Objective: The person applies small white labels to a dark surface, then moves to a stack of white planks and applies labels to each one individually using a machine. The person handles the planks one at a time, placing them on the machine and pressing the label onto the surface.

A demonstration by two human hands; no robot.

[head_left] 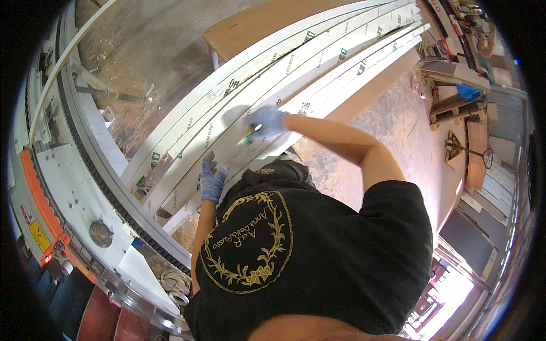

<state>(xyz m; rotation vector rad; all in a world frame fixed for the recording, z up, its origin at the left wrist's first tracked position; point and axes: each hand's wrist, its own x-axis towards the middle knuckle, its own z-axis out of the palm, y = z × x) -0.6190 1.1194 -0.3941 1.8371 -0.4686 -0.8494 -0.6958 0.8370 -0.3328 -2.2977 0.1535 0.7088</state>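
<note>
Long white strips (pixel 233 111) with printed protective film lie side by side, running from near me to the far right. My left hand (pixel 212 181), in a light blue glove, rests by the near ends of the strips, its fingers stretched and the thumb apart. Over the strips is my right hand (pixel 267 123), gloved too and smeared by motion. Its fingers look curled, with a small white and green bit showing at them; what it is I cannot make out. The arm of that hand bends across from the right.
A brown board (pixel 239 31) lies under the strips. Along the left runs a machine with a black toothed track (pixel 108 187) and an orange edge (pixel 41 196). Wooden pallets (pixel 455 111) and a yellow triangular stand (pixel 453 146) stand at the right. Coiled straps (pixel 175 282) lie lower left.
</note>
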